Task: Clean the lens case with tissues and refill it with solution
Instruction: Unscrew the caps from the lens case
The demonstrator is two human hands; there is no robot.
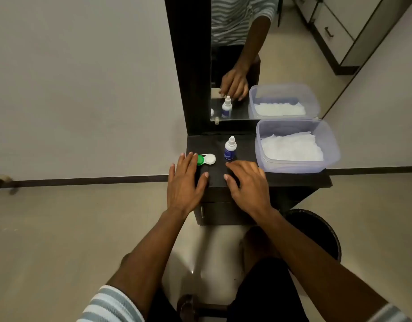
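A lens case [207, 159] with one green cap and one white cap lies on the dark dressing table [293, 178]. My left hand [186, 182] rests flat on the table with straight fingers, its fingertips touching the green cap. A small white solution bottle [230, 148] with a blue label stands upright just right of the case. My right hand [248, 182] lies palm down in front of the bottle, fingers relaxed, holding nothing. White tissues [292, 147] fill a clear plastic box [297, 167] at the table's right.
A tall mirror [232, 66] in a dark frame stands behind the table and reflects the bottle, a hand and the box. A dark round bin [316, 228] sits on the floor at the right. A drawer handle [202, 211] shows below the tabletop.
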